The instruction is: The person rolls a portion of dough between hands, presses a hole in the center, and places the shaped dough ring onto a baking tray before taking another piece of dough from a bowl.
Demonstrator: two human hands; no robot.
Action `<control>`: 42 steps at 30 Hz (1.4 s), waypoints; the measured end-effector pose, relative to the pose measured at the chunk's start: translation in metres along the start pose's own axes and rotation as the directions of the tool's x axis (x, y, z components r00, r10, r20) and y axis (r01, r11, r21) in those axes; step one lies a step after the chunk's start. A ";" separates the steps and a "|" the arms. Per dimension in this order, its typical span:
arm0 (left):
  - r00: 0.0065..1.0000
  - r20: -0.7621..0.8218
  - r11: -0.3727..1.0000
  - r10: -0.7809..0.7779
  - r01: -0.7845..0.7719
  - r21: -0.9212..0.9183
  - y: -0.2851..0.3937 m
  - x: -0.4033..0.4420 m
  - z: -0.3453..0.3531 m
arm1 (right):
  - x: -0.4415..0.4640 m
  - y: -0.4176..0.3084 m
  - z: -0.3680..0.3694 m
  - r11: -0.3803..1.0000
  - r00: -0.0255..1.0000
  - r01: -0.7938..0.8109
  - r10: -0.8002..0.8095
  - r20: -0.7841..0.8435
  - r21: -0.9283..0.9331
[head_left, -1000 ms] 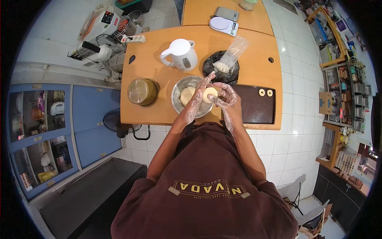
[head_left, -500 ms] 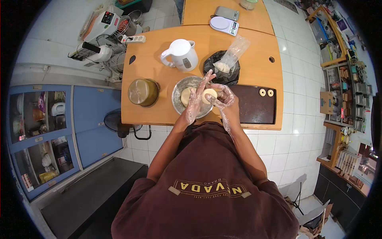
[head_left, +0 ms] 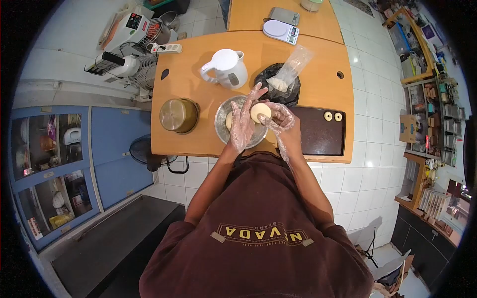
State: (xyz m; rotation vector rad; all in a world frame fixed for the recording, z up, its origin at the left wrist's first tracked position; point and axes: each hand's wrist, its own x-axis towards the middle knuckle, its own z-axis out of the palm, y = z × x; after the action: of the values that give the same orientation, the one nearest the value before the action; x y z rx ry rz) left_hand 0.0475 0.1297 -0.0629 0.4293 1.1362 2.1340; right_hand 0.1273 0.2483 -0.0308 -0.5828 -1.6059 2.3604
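Observation:
Over the metal bowl (head_left: 221, 136), my right hand (head_left: 282, 123) grips a round, flat, pale piece of dough (head_left: 260, 113), the thumb lying on its face. Flour coats both hands. My left hand (head_left: 242, 124) stands with its fingers apart at the left side of that piece, palm turned toward it. Behind my left hand, a larger lump of dough (head_left: 229, 120) shows only in part inside the bowl. On the dark baking tray (head_left: 318, 134) to the right lie two small dough rings (head_left: 328, 116).
A white kettle (head_left: 229, 68) stands behind the bowl, and a gold-coloured pot (head_left: 178, 115) to its left. A black plastic bag (head_left: 292, 96) with a clear bag (head_left: 293, 67) on it lies behind my hands. Farther back are a white scale (head_left: 281, 32) and a power strip (head_left: 167, 48).
My left hand has turned so that more of its palm shows, covering more of the lump in the bowl. The round piece has shifted slightly up in view with my right hand.

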 end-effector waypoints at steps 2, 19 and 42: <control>1.000 -0.012 0.999 -0.011 0.011 -0.042 0.003 0.000 0.004 | 0.002 0.005 0.001 1.000 1.000 0.011 -0.011 -0.024 0.023; 1.000 -0.017 0.998 0.007 -0.006 0.060 0.014 0.015 -0.002 | 0.002 0.007 0.002 0.974 0.987 0.025 0.012 0.160 -0.225; 0.970 -0.187 0.926 0.156 -0.077 0.371 0.027 -0.009 -0.008 | 0.011 -0.015 0.000 0.998 0.998 -0.036 0.033 -0.045 -0.060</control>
State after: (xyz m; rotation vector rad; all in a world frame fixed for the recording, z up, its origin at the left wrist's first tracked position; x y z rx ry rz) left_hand 0.0380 0.1080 -0.0452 0.4480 1.6790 2.1107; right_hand 0.1173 0.2582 -0.0195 -0.6757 -1.6659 2.3134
